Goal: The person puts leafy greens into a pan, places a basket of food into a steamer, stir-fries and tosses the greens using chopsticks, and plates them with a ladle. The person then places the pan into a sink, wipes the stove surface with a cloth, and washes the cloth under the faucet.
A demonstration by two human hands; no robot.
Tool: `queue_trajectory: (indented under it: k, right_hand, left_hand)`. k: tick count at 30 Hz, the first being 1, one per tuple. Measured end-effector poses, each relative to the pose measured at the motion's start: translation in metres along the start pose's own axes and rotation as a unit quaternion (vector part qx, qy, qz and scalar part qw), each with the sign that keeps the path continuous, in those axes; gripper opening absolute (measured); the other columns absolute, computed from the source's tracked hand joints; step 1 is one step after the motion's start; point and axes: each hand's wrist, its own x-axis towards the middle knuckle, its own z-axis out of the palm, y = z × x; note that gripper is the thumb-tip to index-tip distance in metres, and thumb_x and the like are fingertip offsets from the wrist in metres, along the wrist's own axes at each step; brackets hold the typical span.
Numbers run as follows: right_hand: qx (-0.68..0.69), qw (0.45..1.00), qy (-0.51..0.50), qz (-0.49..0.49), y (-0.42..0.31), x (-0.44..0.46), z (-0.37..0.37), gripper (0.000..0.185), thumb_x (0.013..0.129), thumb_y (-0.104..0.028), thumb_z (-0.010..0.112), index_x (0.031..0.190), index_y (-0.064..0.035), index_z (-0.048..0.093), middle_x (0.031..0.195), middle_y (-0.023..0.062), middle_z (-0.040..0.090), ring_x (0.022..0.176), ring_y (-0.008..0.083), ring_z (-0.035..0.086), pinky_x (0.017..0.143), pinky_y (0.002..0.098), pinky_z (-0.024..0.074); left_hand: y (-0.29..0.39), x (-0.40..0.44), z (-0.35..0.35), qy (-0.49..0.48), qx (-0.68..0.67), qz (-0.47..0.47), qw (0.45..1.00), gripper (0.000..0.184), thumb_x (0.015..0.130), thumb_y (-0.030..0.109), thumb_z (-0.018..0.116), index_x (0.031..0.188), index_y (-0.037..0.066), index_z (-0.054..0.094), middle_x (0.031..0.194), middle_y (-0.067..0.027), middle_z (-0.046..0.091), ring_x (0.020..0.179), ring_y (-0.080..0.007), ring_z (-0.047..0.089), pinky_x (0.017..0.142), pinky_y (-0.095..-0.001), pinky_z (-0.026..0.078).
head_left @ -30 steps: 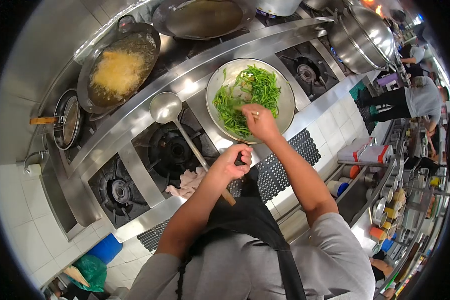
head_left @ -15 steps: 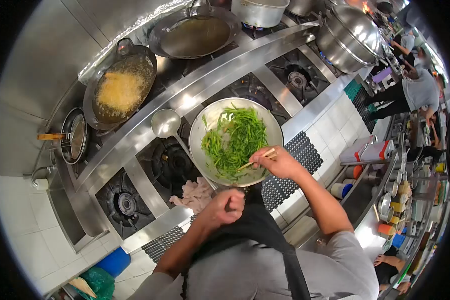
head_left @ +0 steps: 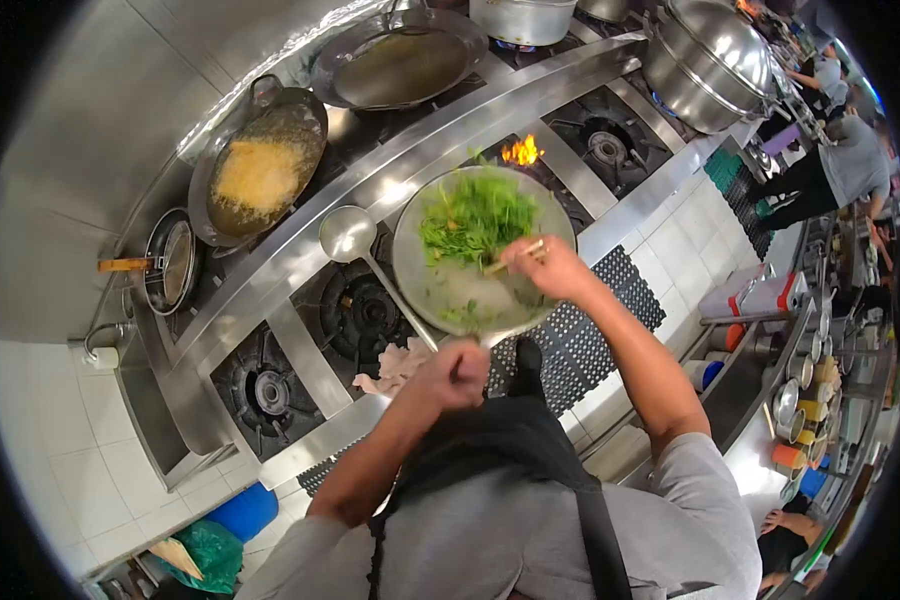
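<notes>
A wide wok point(head_left: 515, 308) is in front of me over the stove, its near side towards my body. My left hand point(head_left: 460, 375) is closed in a fist round the wok's handle at that near edge. Long-cut green vegetables point(head_left: 480, 212) are bunched at the far side of the wok, blurred by motion. My right hand point(head_left: 545, 268) is over the wok's right side, fingers closed on a pair of chopsticks point(head_left: 496, 267) that point into the greens. A ladle point(head_left: 348, 233) rests left of the wok, and a crumpled pinkish cloth point(head_left: 395, 368) lies near my left hand.
Flame point(head_left: 522, 151) rises beyond the wok. Golden food fries in a pan of bubbling oil point(head_left: 260, 180) at the back left, beside another oil-filled pan point(head_left: 400, 70). A large steel steamer point(head_left: 705, 70) stands back right. Co-workers point(head_left: 850, 165) and crowded shelves are at the right.
The greens have shifted to the wok's far side, baring its near part. The wok looks tilted differently, and flame has appeared behind it. My right hand has moved up slightly with the chopsticks.
</notes>
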Motion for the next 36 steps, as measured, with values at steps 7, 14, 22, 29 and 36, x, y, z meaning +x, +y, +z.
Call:
queue_trajectory:
  k: [7, 14, 22, 29, 36]
  right_hand:
    - [-0.018, 0.990, 0.135, -0.046, 0.041, 0.077, -0.009, 0.026, 0.099, -0.021, 0.056, 0.102, -0.0027, 0.074, 0.093, 0.0147, 0.074, 0.084, 0.0289, 0.070, 0.079, 0.0372, 0.0551]
    - [0.176, 0.954, 0.224, 0.093, 0.023, -0.011, -0.020, 0.030, 0.098, -0.023, 0.059, 0.101, 0.0033, 0.073, 0.086, 0.0132, 0.074, 0.073, 0.0162, 0.069, 0.068, 0.0309, 0.0546]
    - [0.125, 0.965, 0.209, 0.095, 0.088, 0.092, 0.017, 0.028, 0.099, -0.022, 0.056, 0.098, 0.0008, 0.073, 0.077, 0.0097, 0.073, 0.071, 0.0180, 0.069, 0.067, 0.0339, 0.0544]
    - [-0.027, 0.990, 0.129, 0.055, 0.058, 0.090, 0.036, 0.026, 0.097, -0.023, 0.057, 0.099, -0.0037, 0.074, 0.083, 0.0180, 0.072, 0.074, 0.0346, 0.069, 0.070, 0.0400, 0.0547]
    - [0.033, 0.994, 0.097, -0.020, 0.027, 0.088, 0.052, 0.027, 0.097, -0.022, 0.056, 0.099, -0.0034, 0.075, 0.088, 0.0173, 0.074, 0.077, 0.0358, 0.071, 0.074, 0.0372, 0.0567]
  left_hand:
    - [0.058, 0.047, 0.045, 0.034, -0.019, -0.056, 0.998, 0.029, 0.090, 0.009, 0.059, 0.067, 0.018, 0.043, 0.057, 0.0090, 0.040, 0.046, -0.0037, 0.039, 0.042, -0.0229, 0.025]
    - [0.026, 0.039, -0.022, 0.004, -0.037, -0.088, 0.995, 0.030, 0.091, 0.016, 0.059, 0.066, 0.021, 0.044, 0.056, 0.0096, 0.039, 0.047, -0.0041, 0.041, 0.039, -0.0228, 0.023]
    - [0.056, 0.081, 0.004, 0.071, -0.047, -0.099, 0.991, 0.029, 0.090, 0.011, 0.059, 0.068, 0.020, 0.043, 0.060, 0.0111, 0.043, 0.049, -0.0016, 0.044, 0.040, -0.0222, 0.022]
    - [0.059, 0.076, 0.002, 0.086, -0.072, -0.096, 0.989, 0.025, 0.088, 0.008, 0.062, 0.072, 0.019, 0.045, 0.062, 0.0092, 0.046, 0.050, -0.0034, 0.046, 0.040, -0.0219, 0.023]
    - [0.056, 0.076, 0.002, 0.111, -0.072, -0.086, 0.987, 0.024, 0.087, 0.007, 0.064, 0.074, 0.018, 0.046, 0.062, 0.0085, 0.047, 0.049, -0.0045, 0.045, 0.040, -0.0224, 0.021]
